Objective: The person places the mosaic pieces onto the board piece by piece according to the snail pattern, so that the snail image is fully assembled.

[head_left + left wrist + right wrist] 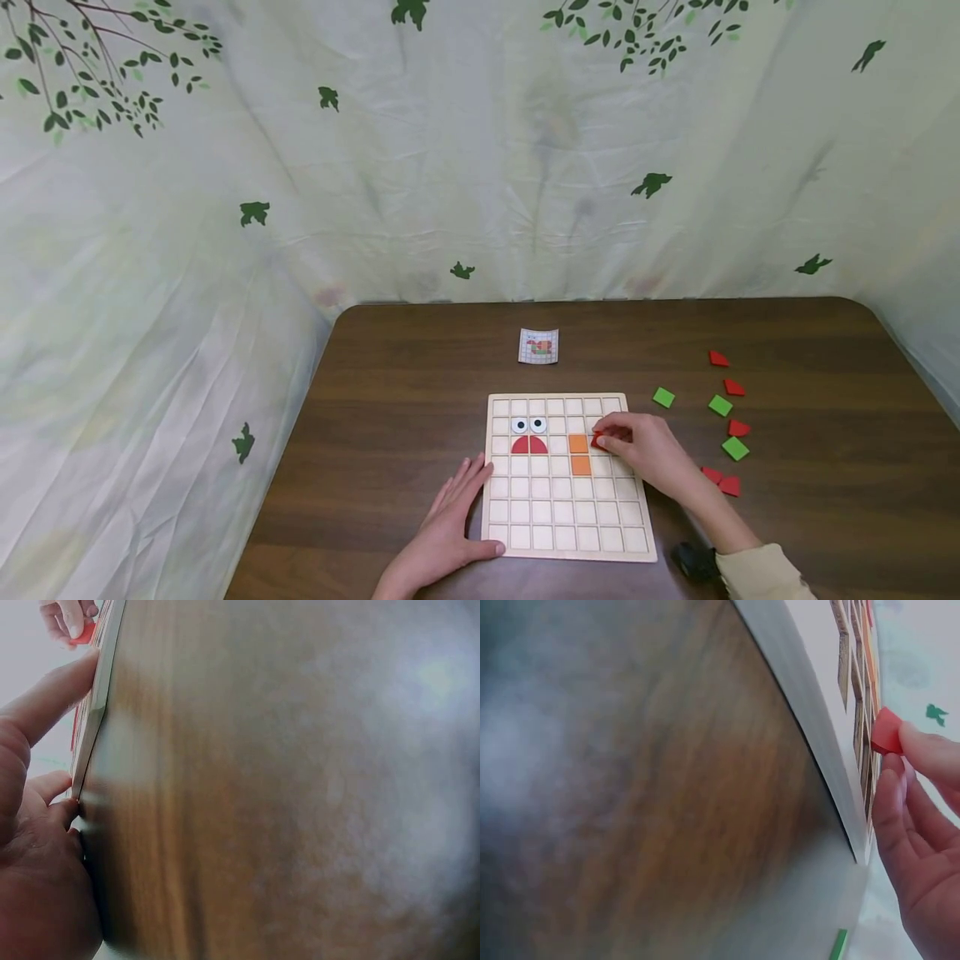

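A pale wooden grid board [553, 537] lies on the table with two eye tiles [528, 425], two red rounded tiles [529, 446] and two orange square tiles [581, 455] in its cells. My right hand [648, 450] pinches a red tile [887, 731] between thumb and fingertips, just right of the upper orange tile. Whether that tile touches the board cannot be told. My left hand [450, 525] rests against the board's left edge, fingers extended along the side and thumb at the near left corner. In the left wrist view, the fingers touch the board's rim [101, 701].
Right of the board lie several loose red tiles [738, 428] and three green square tiles [736, 449]. A small printed pattern card [538, 347] lies beyond the board. A leaf-printed curtain [480, 208] hangs behind the brown table [390, 400].
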{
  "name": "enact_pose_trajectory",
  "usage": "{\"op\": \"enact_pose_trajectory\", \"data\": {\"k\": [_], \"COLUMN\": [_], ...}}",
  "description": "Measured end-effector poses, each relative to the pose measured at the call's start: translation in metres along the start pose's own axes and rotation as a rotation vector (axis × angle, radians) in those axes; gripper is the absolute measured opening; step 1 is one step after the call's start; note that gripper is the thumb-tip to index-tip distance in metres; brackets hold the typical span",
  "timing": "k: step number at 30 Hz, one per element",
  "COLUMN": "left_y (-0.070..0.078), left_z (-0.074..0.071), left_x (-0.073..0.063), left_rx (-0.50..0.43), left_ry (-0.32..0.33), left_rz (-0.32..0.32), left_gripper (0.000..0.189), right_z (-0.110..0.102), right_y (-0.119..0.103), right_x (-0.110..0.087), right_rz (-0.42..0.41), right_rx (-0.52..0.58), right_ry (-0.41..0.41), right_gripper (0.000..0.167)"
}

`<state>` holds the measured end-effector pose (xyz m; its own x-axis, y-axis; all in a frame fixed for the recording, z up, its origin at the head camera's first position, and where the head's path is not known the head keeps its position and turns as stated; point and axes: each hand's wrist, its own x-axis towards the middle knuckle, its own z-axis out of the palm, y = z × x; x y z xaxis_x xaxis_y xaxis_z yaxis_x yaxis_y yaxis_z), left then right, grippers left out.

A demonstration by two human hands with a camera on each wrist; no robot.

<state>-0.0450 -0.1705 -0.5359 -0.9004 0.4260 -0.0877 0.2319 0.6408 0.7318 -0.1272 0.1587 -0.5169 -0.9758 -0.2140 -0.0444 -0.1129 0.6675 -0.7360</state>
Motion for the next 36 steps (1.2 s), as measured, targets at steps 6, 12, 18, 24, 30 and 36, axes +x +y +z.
{"op": "enact_pose_trajectory", "data": {"k": [6,12,18,24,30,36], "left_y": [0.000,0.001,0.001,0.002,0.002,0.003], "left_z": [-0.001,-0.001,-0.001,-0.001,-0.001,-0.001], "left_x": [0.001,0.001,0.000,0.001,0.002,0.001], "left_rx": [0.000,0.000,-0.002,-0.004,-0.009,-0.006], "left_ry": [-0.022,-0.022,-0.010,-0.014,-0.028,-0.029], "left_rz": [-0.034,-0.034,-0.014,-0.020,-0.051,-0.051], "left_gripper": [0.098,0.099,0.097,0.097,0.097,0.097], "right_z": [0.003,0.003,0.002,0.002,0.000,-0.011], "right_y": [0.000,-0.001,-0.003,-0.005,-0.004,0.001], "right_x": [0.004,0.003,0.002,0.001,-0.003,-0.013], "right_rz": [-0.017,-0.053,-0.076,-0.107,-0.131,-0.113], "right_rx": [-0.041,-0.077,-0.110,-0.180,-0.167,-0.113], "right_ry": [-0.033,-0.037,-0.036,-0.035,-0.036,-0.083], "right_gripper": [0.020,0.021,0.025,0.026,0.023,0.028]}}
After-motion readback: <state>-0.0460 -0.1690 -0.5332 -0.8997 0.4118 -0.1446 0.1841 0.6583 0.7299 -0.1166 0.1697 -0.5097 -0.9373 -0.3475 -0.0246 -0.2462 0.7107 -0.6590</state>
